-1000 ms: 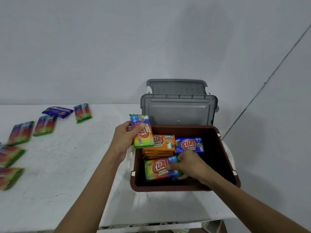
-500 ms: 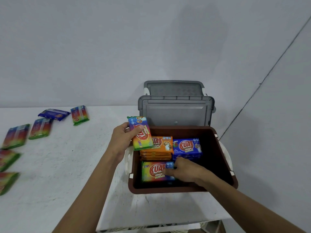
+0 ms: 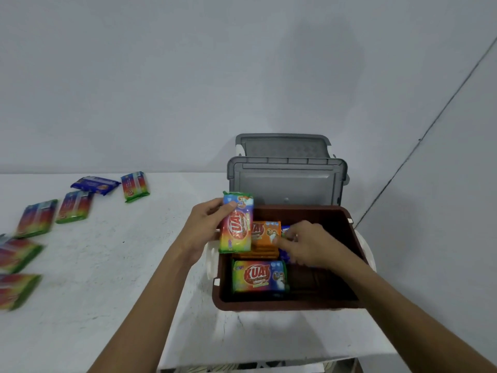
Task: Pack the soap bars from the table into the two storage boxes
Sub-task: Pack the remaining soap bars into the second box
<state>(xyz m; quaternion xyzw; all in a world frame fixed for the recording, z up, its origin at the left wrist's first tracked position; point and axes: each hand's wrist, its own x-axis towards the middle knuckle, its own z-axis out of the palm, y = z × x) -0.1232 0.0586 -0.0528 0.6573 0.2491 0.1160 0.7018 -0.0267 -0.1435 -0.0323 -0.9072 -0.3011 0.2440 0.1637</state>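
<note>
My right hand (image 3: 304,244) is leaving the packed rainbow soap bar (image 3: 258,275), fingers loose, my left hand (image 3: 204,227) is gripping the next bar (image 3: 236,224), and more bars (image 3: 74,207) are waiting.

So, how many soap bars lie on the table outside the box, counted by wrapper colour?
Rainbow soap bars: 5
Blue soap bar: 1
Total on the table: 6
Left out: the held soap bar in the left hand.

The open brown storage box (image 3: 290,305) holds a rainbow soap bar (image 3: 258,275) flat at near left, an orange stack (image 3: 265,234) behind it. A second rainbow bar (image 3: 236,224) is held upright over its left rim.
</note>
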